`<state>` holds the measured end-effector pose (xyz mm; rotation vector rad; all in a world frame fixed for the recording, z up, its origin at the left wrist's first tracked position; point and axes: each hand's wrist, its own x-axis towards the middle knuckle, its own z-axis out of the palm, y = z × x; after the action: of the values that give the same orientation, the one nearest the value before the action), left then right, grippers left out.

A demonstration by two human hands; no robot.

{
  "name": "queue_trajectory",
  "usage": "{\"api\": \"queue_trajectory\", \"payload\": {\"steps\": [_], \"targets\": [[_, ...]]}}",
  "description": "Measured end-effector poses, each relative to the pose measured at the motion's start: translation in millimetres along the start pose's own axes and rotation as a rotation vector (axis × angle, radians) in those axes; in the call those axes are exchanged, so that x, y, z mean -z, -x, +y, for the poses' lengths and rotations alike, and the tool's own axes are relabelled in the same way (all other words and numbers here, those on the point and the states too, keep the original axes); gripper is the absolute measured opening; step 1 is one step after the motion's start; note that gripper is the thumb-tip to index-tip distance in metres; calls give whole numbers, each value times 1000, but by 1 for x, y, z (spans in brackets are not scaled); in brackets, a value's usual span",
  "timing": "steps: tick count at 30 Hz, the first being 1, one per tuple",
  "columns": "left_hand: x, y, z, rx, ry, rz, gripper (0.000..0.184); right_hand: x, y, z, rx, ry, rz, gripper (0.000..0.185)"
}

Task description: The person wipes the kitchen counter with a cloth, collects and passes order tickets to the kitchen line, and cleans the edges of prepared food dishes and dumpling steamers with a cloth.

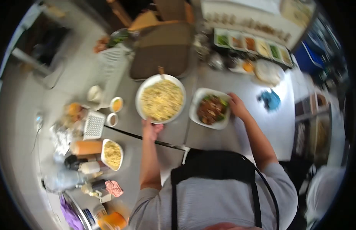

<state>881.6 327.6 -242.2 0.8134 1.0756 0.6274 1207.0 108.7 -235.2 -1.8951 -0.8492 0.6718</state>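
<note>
The person's left hand is at the near rim of a large round white bowl, its fingers partly hidden beneath the edge, so whether they are clamped on the bowl cannot be told. The bowl is over the steel worktop, filled with pale yellow food in fine pieces too blurred to name; a brown handle sticks up at the far rim, its lower end out of sight. The right hand touches the right edge of a squarish white bowl, just right of the round one. Blur hides where its fingertips end, so how tightly it grips cannot be told either. Glossy brown pieces cover much of the green leaves in this bowl. Farther right lies a crumpled blue item, too smeared to identify. Beyond it, a row of white trays holds green, orange and pale foods. To the left, a smaller white dish of yellowish food is near an orange-filled bottle lying sideways in view, and a white perforated basket is near two small cups. The picture's dark round border cuts off the outer surroundings.
</note>
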Motion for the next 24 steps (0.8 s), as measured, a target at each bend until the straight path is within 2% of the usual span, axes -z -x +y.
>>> {"api": "queue_trajectory", "payload": {"steps": [2,3,5,6,8,9,10,11,12,14,16,17,18,19,20,21,22,23,24], "targets": [[-6,7,-3,11,62,-3,44,-6,-2,-13,-52,-30,-46,25],[-7,8,-10,136,110,-102,43,-8,-2,-12,-154,-275,-100,20],[-5,15,-19,355,213,-285,43,20,3,-13,-132,-275,84,17],[-17,22,-18,362,71,-337,48,32,0,-11,-109,-278,162,16],[-48,51,-22,360,-207,-406,57,89,-4,24,-4,203,417,17],[-57,53,-28,313,-246,-436,56,117,-4,39,-129,472,580,24],[-67,50,-31,262,-282,-458,55,144,-3,64,-343,369,682,35],[-75,46,-32,221,-292,-462,54,161,11,51,-399,776,763,43],[-84,41,-33,181,-304,-471,52,180,21,65,-521,899,736,43],[-98,38,-28,160,-316,-449,47,191,26,81,-794,853,657,43],[-110,35,-35,80,-373,-455,47,219,20,185,-324,802,324,43],[-114,34,-34,79,-355,-423,47,199,22,163,-481,476,505,40],[-116,32,-33,82,-383,-434,46,180,30,119,-379,513,505,35],[-117,29,-31,80,-411,-444,46,164,32,85,-286,336,488,28],[-119,26,-29,77,-440,-452,46,156,27,73,-161,326,452,22],[-121,26,-25,75,-462,-455,46,140,26,32,-182,261,403,19],[-122,23,-23,84,-482,-464,45,128,15,37,-10,258,433,16],[-123,21,-22,95,-504,-474,45,119,7,23,104,367,341,16],[-125,19,-21,103,-525,-483,45,102,1,2,154,478,374,16]]}}
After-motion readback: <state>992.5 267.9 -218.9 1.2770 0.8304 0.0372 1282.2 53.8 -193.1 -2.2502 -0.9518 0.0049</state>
